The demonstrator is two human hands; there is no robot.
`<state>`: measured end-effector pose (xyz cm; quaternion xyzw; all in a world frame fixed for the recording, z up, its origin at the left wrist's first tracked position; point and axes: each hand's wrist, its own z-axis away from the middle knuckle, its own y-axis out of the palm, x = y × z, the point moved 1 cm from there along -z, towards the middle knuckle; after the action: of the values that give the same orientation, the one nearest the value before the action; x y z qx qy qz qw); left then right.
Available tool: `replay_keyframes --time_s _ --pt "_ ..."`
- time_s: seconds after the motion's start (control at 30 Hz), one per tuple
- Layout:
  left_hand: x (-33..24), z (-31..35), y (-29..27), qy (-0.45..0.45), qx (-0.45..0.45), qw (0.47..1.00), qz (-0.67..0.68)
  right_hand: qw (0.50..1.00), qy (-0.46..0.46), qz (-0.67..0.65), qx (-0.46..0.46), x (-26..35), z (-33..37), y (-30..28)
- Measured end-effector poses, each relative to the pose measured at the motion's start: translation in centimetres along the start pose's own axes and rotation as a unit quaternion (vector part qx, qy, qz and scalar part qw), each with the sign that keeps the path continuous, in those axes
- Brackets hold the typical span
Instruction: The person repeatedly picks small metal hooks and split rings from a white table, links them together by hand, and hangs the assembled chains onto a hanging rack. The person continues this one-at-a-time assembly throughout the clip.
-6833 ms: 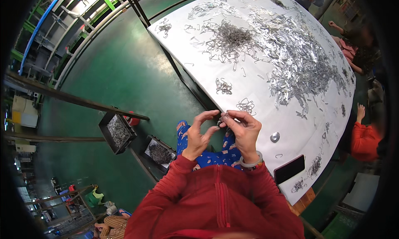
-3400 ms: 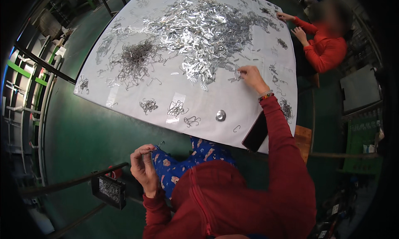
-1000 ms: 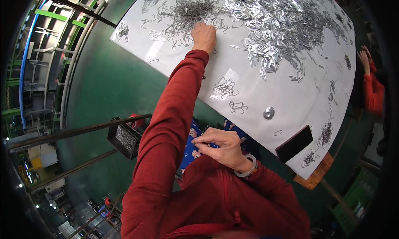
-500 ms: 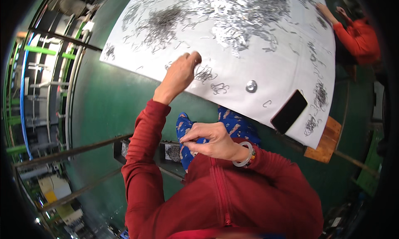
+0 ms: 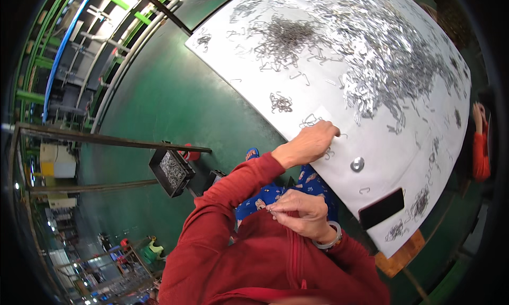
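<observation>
My left hand (image 5: pixel 310 143) hangs over the near edge of the white-covered table, fingers curled in. What its fingertips hold, if anything, is hidden. Next to it lie small heaps of dark wire hooks (image 5: pixel 312 120), and another heap (image 5: pixel 281 102) is farther left. In front of my body, my right hand (image 5: pixel 303 212), with a pale bangle at the wrist, pinches a small metal piece (image 5: pixel 270 210) too tiny to make out. A big spread of flat silvery metal clips (image 5: pixel 392 56) covers the table's far side, beside a dark pile of hooks (image 5: pixel 289 36).
On the table (image 5: pixel 323 180) rest a round metal disc (image 5: pixel 357 164), a lone hook (image 5: pixel 364 190) and a dark phone (image 5: pixel 382 208). A black bin of metal pieces (image 5: pixel 173 170) stands at left by a metal frame. Another person's red sleeve (image 5: pixel 481 156) shows at right.
The view has swung, so the table sits farther right. My left hand is now lower, nearer the hook heaps at the edge. My right hand still pinches in front of me.
</observation>
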<state>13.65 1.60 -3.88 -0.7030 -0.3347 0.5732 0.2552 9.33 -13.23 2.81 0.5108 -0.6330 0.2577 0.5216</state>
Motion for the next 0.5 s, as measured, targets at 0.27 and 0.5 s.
replay_keyframes --time_s 0.27,0.5 --pt "12.4 6.7 -9.4 -0.289 -0.218 0.929 -0.079 0.999 0.027 -0.042 0.008 -1.0 -1.5 -0.8" --pt "17.2 8.3 -10.6 -0.308 -0.223 0.916 -0.126 0.995 0.076 -0.056 0.003 -1.5 -2.0 -0.8"
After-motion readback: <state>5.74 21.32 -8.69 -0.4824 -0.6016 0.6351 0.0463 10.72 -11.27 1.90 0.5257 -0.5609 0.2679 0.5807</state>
